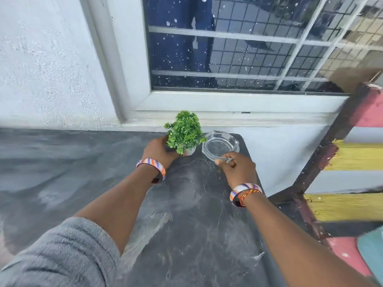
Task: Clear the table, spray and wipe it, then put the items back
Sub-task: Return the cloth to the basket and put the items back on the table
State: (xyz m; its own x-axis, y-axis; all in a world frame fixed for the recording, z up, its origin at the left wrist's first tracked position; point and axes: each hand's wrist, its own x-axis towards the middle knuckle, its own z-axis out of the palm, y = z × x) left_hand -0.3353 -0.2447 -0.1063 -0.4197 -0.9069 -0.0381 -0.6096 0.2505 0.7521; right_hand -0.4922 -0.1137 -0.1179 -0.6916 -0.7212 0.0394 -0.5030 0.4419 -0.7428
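Dark marbled tabletop, far edge: your left hand wraps the small green potted plant; your right hand pinches the clear glass ashtray's near rim, just beside the plant.

A home: barred window, marble table (dark), painted wall.

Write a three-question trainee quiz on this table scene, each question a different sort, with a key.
1. True or false: the left hand is wrapped around the small potted plant.
2. Which hand grips the near rim of the glass ashtray? A) left B) right C) neither
3. Fill in: the plant and ashtray stand at the table's far edge, below the ____.

Key: 1 true; 2 B, the right hand; 3 window.
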